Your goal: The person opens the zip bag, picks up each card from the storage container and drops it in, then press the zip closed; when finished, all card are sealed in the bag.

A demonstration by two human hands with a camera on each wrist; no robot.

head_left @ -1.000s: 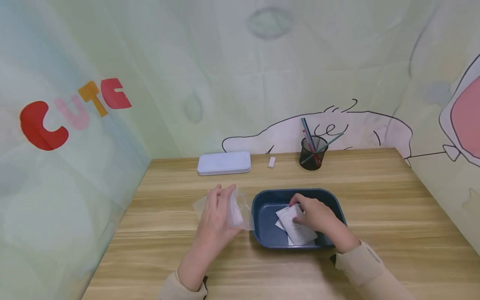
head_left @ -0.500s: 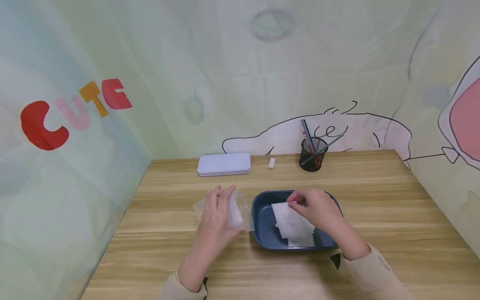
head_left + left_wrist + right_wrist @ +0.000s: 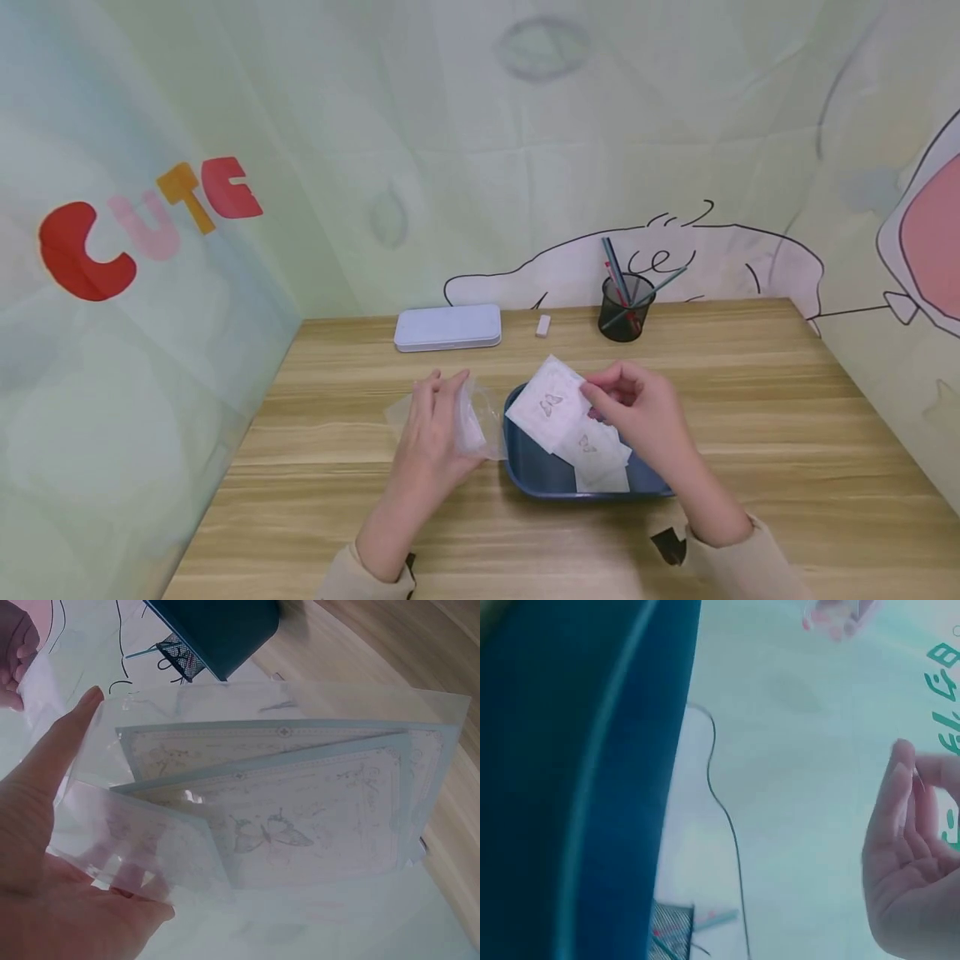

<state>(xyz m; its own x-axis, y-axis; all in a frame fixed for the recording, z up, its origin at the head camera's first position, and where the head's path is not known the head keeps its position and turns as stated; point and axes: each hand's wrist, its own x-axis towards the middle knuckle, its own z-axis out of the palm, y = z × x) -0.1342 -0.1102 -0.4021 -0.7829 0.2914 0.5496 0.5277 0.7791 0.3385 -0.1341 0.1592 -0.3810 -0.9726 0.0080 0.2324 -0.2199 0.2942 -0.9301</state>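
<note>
Right hand (image 3: 651, 417) pinches a paper card (image 3: 551, 407), likely light, creasable and best held by its edge; half-curled left hand (image 3: 431, 437) grips a plastic bag (image 3: 491, 421).

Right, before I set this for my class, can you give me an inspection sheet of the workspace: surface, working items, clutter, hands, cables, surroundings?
Surface: wood-grain table.
Working items: dark-blue tray with white butterfly-printed squares lying in it, exact count unclear; clear plastic bag with butterfly-printed cards inside.
Clutter: pale flat case, small eraser-like block and black mesh pen holder with pens or pencils, along the back edge.
Hands: left hand holds the bag; right hand pinches one white square by its edge.
Cables: nothing seen.
Surroundings: printed backdrop with cartoon drawings and "CUTE" lettering.
</note>
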